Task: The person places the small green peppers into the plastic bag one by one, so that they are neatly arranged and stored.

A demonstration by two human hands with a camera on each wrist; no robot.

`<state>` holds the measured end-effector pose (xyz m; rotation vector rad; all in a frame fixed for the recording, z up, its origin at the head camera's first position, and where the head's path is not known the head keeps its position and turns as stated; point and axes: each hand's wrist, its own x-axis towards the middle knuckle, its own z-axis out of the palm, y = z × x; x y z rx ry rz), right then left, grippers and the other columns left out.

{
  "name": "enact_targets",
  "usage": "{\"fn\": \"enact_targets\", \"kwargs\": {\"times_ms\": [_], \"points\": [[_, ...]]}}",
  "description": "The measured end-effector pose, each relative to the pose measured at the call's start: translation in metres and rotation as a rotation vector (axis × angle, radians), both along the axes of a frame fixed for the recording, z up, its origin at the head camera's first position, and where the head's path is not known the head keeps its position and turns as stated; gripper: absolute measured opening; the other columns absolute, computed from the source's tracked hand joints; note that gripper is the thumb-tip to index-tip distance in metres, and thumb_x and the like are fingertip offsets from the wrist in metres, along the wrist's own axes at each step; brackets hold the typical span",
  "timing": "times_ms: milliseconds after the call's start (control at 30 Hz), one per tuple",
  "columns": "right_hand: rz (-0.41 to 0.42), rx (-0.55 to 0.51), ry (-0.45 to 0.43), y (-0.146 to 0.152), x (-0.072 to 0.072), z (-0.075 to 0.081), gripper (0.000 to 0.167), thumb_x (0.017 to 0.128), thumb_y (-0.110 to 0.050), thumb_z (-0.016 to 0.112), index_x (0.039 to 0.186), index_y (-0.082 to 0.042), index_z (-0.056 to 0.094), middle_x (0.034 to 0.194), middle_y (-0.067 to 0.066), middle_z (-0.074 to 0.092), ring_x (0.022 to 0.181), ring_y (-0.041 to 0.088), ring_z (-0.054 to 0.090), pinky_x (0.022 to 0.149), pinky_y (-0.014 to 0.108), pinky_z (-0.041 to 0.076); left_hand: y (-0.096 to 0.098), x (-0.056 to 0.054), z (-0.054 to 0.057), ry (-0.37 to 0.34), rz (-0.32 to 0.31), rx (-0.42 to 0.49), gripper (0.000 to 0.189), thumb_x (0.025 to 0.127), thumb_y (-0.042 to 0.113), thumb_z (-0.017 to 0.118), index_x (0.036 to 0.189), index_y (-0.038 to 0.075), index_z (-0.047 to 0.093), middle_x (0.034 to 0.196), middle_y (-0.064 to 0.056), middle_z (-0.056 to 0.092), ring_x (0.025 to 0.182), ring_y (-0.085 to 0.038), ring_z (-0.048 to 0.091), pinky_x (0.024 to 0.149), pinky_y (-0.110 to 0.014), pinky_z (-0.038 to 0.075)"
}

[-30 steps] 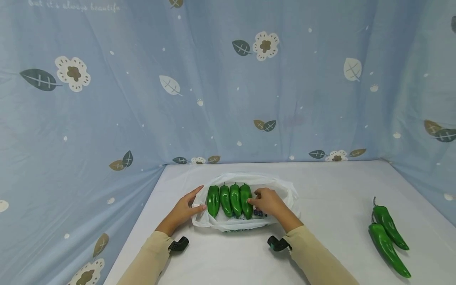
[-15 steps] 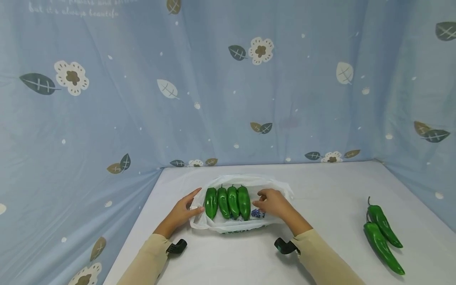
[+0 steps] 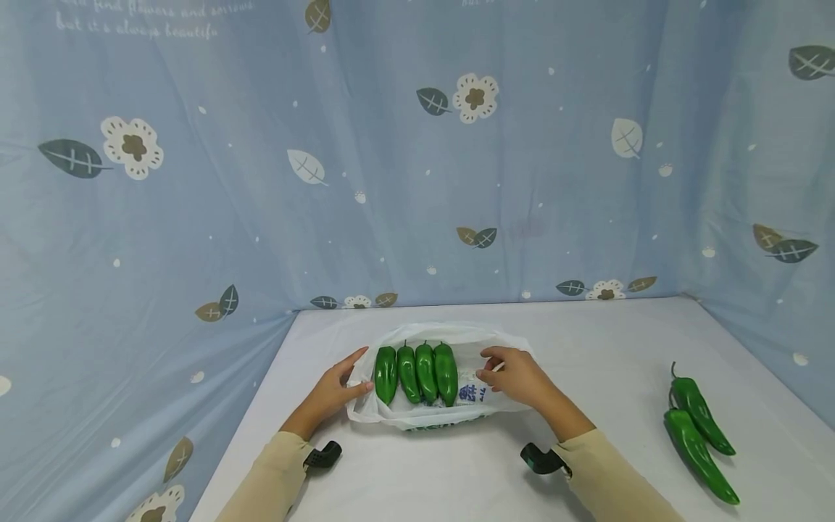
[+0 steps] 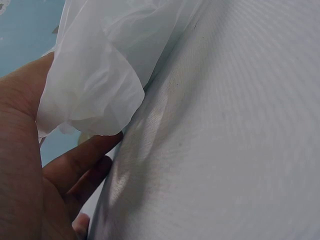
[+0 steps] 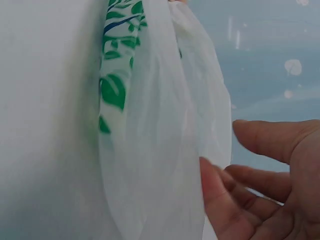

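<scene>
A white plastic bag (image 3: 479,335) lies spread on the table with its mouth facing up. Several glossy green peppers (image 3: 446,373) sit side by side in its left half, stems pointing away. My left hand (image 3: 329,395) rests at the bag's left rim, thumb over the edge and fingers spread outside, as the left wrist view shows around the plastic (image 4: 95,85). Over the right part of the bag hovers my right hand (image 3: 518,373), fingers loosely bent with nothing between them. In the right wrist view, green leaf print shows on the bag (image 5: 165,125), partly in front of the thumb and fingers.
Two more long green peppers, one nearer (image 3: 701,457) and one behind it (image 3: 703,413), lie close together on the white tabletop (image 3: 607,377) at the right. A blue patterned curtain (image 3: 365,239) rises along the table's back and left edges.
My right hand has let go of the rightmost pepper in the bag and moved right, uncovering blue print on the bag's bottom. The left hand has stayed at the rim.
</scene>
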<state>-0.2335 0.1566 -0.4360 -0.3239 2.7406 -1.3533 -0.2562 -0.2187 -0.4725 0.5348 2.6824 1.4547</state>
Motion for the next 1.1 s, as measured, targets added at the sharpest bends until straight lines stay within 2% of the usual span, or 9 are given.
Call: {"fn": "enact_targets", "kwargs": {"times_ms": [67,167,233,400,467,667,933,1100], "points": [[-0.01,-0.025,0.003,0.003,0.002,0.0,0.044,0.09,-0.016,0.071,0.129,0.0,0.059,0.093,0.001,0.061,0.075,0.017,0.066,0.064,0.031,0.055,0.002,0.003,0.005,-0.009,-0.005,-0.006,0.076,0.088,0.023,0.075,0.152,0.011,0.035,0.148,-0.018,0.04,0.137,-0.04,0.033,0.108,-0.064,0.019],[-0.023,-0.048,0.017,0.01,0.003,-0.001,0.041,0.089,-0.014,0.072,0.127,0.0,0.061,0.093,0.002,0.062,0.075,0.017,0.066,0.064,0.031,0.055,0.003,0.004,0.007,-0.009,-0.005,-0.014,0.076,0.088,0.023,0.074,0.152,0.009,0.035,0.148,-0.018,0.04,0.137,-0.041,0.033,0.107,-0.065,0.02],[-0.032,-0.053,0.026,0.014,0.004,-0.002,0.04,0.089,-0.014,0.072,0.126,-0.001,0.062,0.093,0.002,0.063,0.075,0.017,0.065,0.063,0.03,0.055,0.002,0.0,0.0,-0.009,0.003,-0.013,0.077,0.088,0.023,0.075,0.152,0.011,0.035,0.149,-0.018,0.039,0.138,-0.04,0.031,0.108,-0.065,0.018],[-0.035,-0.044,0.055,0.027,0.01,-0.001,0.04,0.091,-0.015,0.07,0.127,-0.001,0.061,0.096,0.003,0.063,0.077,0.015,0.064,0.063,0.026,0.054,-0.005,-0.015,-0.024,-0.008,0.021,0.005,0.079,0.086,0.027,0.077,0.153,0.018,0.035,0.149,-0.014,0.04,0.138,-0.038,0.032,0.109,-0.063,0.015],[-0.029,-0.036,0.073,0.033,0.012,0.0,0.041,0.091,-0.016,0.07,0.128,0.0,0.061,0.097,0.004,0.063,0.078,0.016,0.064,0.063,0.026,0.054,-0.007,-0.019,-0.029,-0.01,0.02,0.013,0.08,0.085,0.03,0.078,0.152,0.021,0.037,0.149,-0.012,0.042,0.138,-0.036,0.034,0.11,-0.063,0.016],[-0.026,-0.004,0.103,0.053,0.018,0.002,0.042,0.092,-0.018,0.069,0.128,0.002,0.059,0.098,0.004,0.064,0.077,0.017,0.065,0.063,0.028,0.055,-0.009,-0.021,-0.028,-0.011,0.006,0.014,0.082,0.083,0.039,0.078,0.152,0.024,0.037,0.149,-0.009,0.041,0.137,-0.034,0.035,0.109,-0.063,0.016],[-0.044,0.052,0.131,0.081,0.024,0.004,0.044,0.092,-0.019,0.069,0.128,0.003,0.059,0.099,0.005,0.064,0.079,0.016,0.066,0.062,0.026,0.054,-0.009,-0.019,-0.027,0.003,0.004,-0.001,0.083,0.084,0.039,0.077,0.153,0.021,0.035,0.149,-0.01,0.041,0.138,-0.035,0.034,0.109,-0.063,0.016],[-0.069,0.082,0.137,0.099,0.032,0.006,0.044,0.092,-0.019,0.069,0.128,0.002,0.059,0.099,0.005,0.064,0.08,0.018,0.065,0.062,0.025,0.054,-0.01,-0.019,-0.028,-0.008,0.013,0.001,0.083,0.083,0.04,0.077,0.153,0.023,0.036,0.148,-0.009,0.043,0.137,-0.035,0.035,0.109,-0.063,0.017]]}}
